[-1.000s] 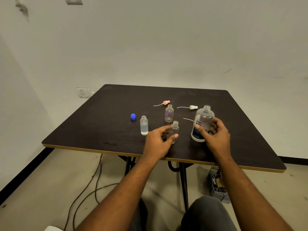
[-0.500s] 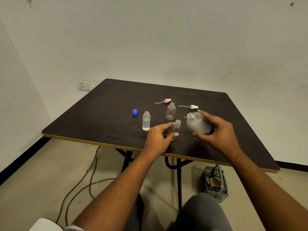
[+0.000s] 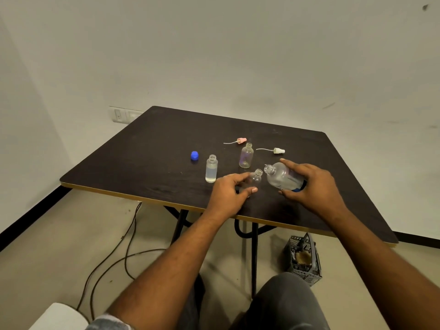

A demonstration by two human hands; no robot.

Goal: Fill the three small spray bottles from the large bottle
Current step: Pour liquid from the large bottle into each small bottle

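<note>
My right hand point(image 3: 312, 186) grips the large clear bottle point(image 3: 282, 176), tilted far to the left with its open mouth just beside the neck of a small clear bottle point(image 3: 255, 179). My left hand point(image 3: 229, 192) holds that small bottle upright on the dark table point(image 3: 147, 148). A second small bottle point(image 3: 211, 168), partly full of liquid, stands open to the left. A third small bottle point(image 3: 246, 155) stands open behind.
A blue cap point(image 3: 194, 155) lies left of the bottles. A pink spray top point(image 3: 240, 140) and a white spray top point(image 3: 277, 151) with tubes lie behind them. Under the table are cables point(image 3: 128, 244) and a grey basket point(image 3: 303, 258).
My right hand has lifted the large bottle off the table and tipped it leftward until its mouth reaches the small bottle. My left hand has stayed on the small bottle.
</note>
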